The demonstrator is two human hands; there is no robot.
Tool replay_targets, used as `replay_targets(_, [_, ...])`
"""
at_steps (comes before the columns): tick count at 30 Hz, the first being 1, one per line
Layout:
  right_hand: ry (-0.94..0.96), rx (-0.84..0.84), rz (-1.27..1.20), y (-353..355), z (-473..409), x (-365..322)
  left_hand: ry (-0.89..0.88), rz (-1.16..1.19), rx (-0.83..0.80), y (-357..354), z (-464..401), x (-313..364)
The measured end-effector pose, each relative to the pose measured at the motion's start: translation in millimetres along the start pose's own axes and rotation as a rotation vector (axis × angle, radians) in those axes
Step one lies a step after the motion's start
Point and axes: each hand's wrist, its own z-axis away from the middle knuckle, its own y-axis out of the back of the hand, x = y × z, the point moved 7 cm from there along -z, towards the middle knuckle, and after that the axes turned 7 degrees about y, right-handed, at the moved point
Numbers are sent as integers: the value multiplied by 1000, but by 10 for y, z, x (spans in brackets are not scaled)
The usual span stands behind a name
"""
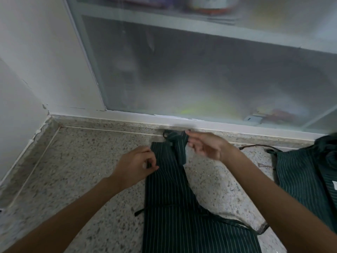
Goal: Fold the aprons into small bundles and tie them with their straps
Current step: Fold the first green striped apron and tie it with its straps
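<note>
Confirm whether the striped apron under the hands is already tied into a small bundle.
No: the striped apron lies long and flat on the speckled floor, with the left hand pinching its edge.

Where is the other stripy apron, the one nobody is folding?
In the head view the other apron lies bunched at the far right edge of the speckled floor, just beyond the right hand and near the frosted cabinet door.

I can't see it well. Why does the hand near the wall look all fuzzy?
In the head view, the right hand is smeared by motion blur as it pinches the apron top; the left hand on its edge looks sharper. The frosted cabinet door blurs whatever sits behind it, and the wide lens bends the floor edges.
</note>
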Motion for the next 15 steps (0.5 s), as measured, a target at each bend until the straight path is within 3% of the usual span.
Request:
replay_targets(2, [196, 124, 329, 86, 33, -441, -3, -59, -141, -185, -34, -12])
replay_targets(4, [383, 277, 479, 216, 64, -803, 4, -207, -305, -426, -56, -99])
replay_targets(8, [423, 448, 108, 653, 82, -841, 159, -420, -541, -675, -87, -297])
replay_targets(10, [392, 502, 167, 890, 72, -674, 190, -367, -440, -622, -149, -295])
replay_targets(13, [318, 658, 893, 1053, 151, -348, 350, -201, -143, -396, -228, -403])
replay_targets(15, [539, 656, 1077, 765, 222, -243, 533, -63, -113, -364, -252, -580])
